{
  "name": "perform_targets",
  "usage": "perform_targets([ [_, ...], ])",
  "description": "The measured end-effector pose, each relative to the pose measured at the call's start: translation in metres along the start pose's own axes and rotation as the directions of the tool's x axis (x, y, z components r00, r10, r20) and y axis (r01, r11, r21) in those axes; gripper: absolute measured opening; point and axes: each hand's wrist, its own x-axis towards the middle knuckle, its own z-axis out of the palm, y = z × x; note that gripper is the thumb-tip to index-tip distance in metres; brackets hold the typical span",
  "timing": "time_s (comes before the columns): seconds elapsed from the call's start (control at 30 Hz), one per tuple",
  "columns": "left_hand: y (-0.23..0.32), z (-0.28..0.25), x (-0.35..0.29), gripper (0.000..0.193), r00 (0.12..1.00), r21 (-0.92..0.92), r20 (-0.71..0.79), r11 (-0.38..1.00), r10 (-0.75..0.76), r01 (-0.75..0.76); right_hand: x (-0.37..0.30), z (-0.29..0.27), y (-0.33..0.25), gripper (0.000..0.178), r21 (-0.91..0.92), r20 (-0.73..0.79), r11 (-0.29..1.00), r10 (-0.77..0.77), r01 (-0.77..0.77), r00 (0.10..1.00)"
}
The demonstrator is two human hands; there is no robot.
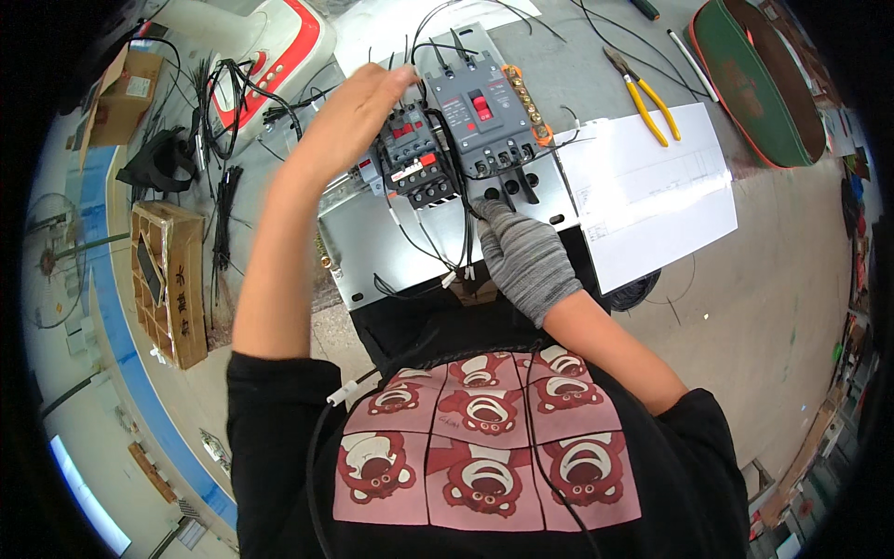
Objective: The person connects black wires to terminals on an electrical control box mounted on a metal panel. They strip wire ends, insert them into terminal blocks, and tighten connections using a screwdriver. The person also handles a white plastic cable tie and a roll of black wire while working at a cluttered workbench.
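Observation:
A grey moulded-case circuit breaker point(480, 107) with a red toggle is mounted on a silver metal plate point(358, 256). Beside it on the left sits a dark contactor point(410, 154) with several black wires around it. My bare left hand point(358, 112) reaches over the contactor's upper end, fingertips pinched at a black wire point(421, 88) between the two devices. In a grey knitted glove, my right hand point(526, 256) is below the breaker. Its fingers are curled at the black wire bundle point(468, 219); their tips are partly hidden.
Yellow-handled pliers point(643, 98) lie on the table near white paper sheets point(652, 196) and a green pouch point(754, 84). At left are a white-and-red device point(279, 56), loose black cable ties point(224, 219) and a wooden compartment box point(172, 284). A cable hangs down my front.

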Motion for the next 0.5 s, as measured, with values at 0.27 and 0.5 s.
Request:
perform_targets([
  [0.27, 0.073, 0.053, -0.137, 0.016, 0.934, -0.374, -0.298, 0.924, -0.199, 0.078, 0.001, -0.035, -0.016, 0.021, 0.43, 0.128, 0.893, 0.09, -0.137, 0.988],
  [0.5, 0.079, 0.087, -0.133, 0.033, 0.921, -0.558, -0.09, 0.785, -0.38, 0.27, 0.001, -0.05, -0.034, 0.014, 0.746, 0.312, 0.591, 0.098, -0.308, 0.945],
])
